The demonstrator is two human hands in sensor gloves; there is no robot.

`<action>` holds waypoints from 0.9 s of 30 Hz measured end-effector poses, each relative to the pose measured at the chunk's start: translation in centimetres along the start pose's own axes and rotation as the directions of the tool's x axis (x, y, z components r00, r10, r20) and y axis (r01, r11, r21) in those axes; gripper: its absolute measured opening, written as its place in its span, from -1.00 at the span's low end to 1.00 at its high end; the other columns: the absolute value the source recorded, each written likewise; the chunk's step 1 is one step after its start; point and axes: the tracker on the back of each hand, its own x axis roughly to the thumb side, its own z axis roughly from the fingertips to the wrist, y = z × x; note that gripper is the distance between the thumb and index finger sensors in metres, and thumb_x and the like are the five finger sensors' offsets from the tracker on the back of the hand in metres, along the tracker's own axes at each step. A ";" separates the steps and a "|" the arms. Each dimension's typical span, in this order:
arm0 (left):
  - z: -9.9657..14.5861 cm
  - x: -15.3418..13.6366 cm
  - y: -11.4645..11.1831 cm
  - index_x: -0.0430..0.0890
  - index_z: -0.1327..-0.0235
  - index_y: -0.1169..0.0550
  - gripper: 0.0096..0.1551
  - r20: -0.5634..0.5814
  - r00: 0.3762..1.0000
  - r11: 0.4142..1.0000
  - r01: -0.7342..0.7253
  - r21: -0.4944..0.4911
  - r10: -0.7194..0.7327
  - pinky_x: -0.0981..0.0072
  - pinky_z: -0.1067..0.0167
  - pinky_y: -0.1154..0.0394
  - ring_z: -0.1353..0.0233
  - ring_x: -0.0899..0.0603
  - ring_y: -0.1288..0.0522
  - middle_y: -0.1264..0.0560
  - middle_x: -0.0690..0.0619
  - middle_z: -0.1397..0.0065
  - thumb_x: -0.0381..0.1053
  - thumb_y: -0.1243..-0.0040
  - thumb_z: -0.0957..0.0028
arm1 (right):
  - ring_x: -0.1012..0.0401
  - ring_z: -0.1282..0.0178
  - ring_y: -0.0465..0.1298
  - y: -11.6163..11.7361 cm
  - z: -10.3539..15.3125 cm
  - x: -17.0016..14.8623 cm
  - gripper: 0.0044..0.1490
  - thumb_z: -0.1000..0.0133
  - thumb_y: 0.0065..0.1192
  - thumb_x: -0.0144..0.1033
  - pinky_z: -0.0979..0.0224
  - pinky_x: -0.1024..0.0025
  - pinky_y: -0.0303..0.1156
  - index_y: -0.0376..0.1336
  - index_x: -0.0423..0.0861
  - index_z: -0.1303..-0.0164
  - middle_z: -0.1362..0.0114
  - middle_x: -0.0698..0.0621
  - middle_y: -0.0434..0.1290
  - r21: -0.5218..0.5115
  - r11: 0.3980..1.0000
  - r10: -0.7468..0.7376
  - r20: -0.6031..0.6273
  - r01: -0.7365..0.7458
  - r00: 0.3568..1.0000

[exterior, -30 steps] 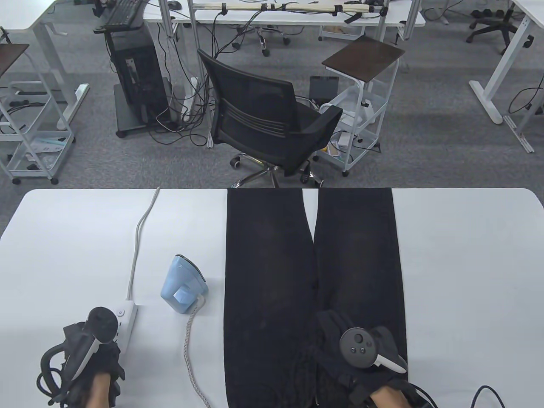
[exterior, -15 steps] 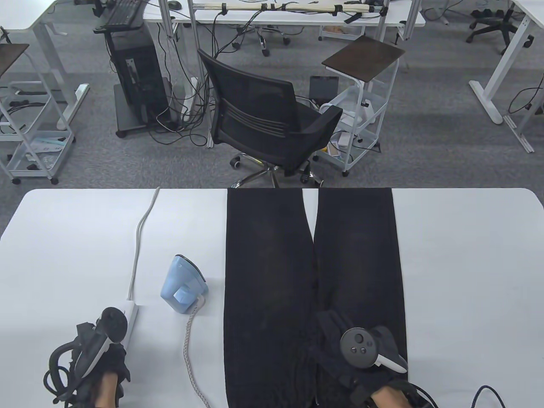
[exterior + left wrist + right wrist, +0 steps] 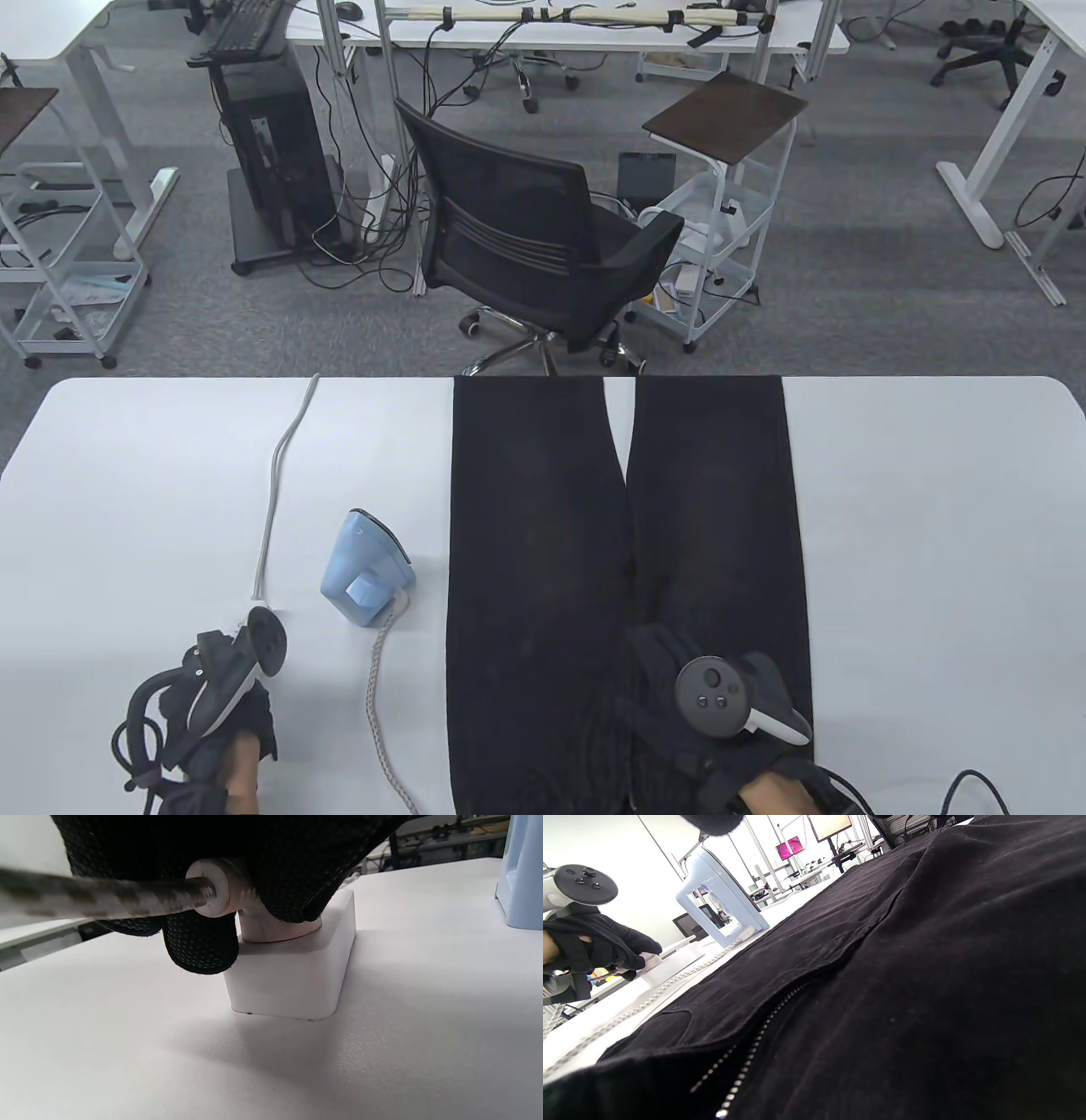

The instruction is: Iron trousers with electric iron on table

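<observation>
Left wrist view, left hand [image 3: 203, 878] gripping plug [image 3: 237, 899] on unmarked power strip [image 3: 292, 971]

Even overhead room light, soft shadows under the white plastic power strip [image 3: 292, 984]; braided grey-white cord [image 3: 97, 897] blurred close to lens; table view bowed at edges.

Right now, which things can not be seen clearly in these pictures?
- Plug: left wrist view, the left hand covers it; whether it is fully seated is hidden.
- Power strip: table view, the left hand hides it.
- Trousers waistband: table view, cut by the bottom edge.
- Right hand fingers: dark against the trousers.
</observation>
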 end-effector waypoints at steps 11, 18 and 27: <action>-0.1 -0.6 0.2 -0.21 -0.58 -0.43 -0.28 0.025 1.000 0.998 0.008 -0.068 -0.006 -0.20 -0.25 -0.63 -0.22 -0.20 -0.73 -0.50 -0.35 -0.39 -0.12 -0.40 -0.14 | -0.49 -0.62 -0.10 0.0 0.1 0.2 0.06 -0.37 -0.17 0.12 -0.37 -0.61 -0.03 -0.43 -0.30 -0.70 -0.73 -0.49 -0.22 -0.006 1.000 -0.009 0.004 0.009 1.000; -0.5 -1.2 3.1 -0.23 -0.72 -0.19 -0.13 0.021 0.988 0.986 -0.152 -0.071 0.154 -0.58 -0.36 -0.25 -0.56 -0.59 -0.30 -0.12 -0.43 -0.71 0.14 -0.19 -0.29 | -0.49 -0.62 -0.10 0.1 0.0 0.1 0.04 -0.37 -0.17 0.12 -0.37 -0.61 -0.03 -0.40 -0.30 -0.69 -0.73 -0.48 -0.22 0.003 1.000 -0.008 0.006 0.008 1.000; -2.1 1.4 2.5 -0.23 -0.78 -0.07 0.02 -0.006 0.997 0.972 -0.078 -0.223 0.079 -0.73 -0.34 -0.05 -0.61 -0.74 -0.04 0.13 -0.50 -0.76 0.30 -0.08 -0.29 | -0.49 -0.62 -0.10 0.1 0.1 0.0 0.04 -0.37 -0.17 0.12 -0.37 -0.61 -0.03 -0.40 -0.30 -0.69 -0.73 -0.49 -0.22 0.000 1.000 -0.013 0.009 0.013 1.000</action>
